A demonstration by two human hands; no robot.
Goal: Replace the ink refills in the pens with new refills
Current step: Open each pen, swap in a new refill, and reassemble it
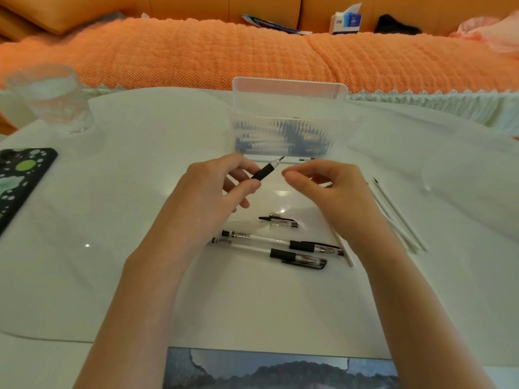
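Note:
My left hand grips a pen by its black grip, tip pointing up and to the right. My right hand hovers just right of that tip with its fingers curled; a white refill shows between the fingers and runs out below the palm. On the white table lie two capped pens side by side, with a loose pen cap above them. Several white refills lie to the right of my right wrist.
A clear plastic box holding pens stands open behind my hands, its lid upright. A glass and a patterned phone sit at the left. A dark picture lies at the near edge. An orange sofa is behind.

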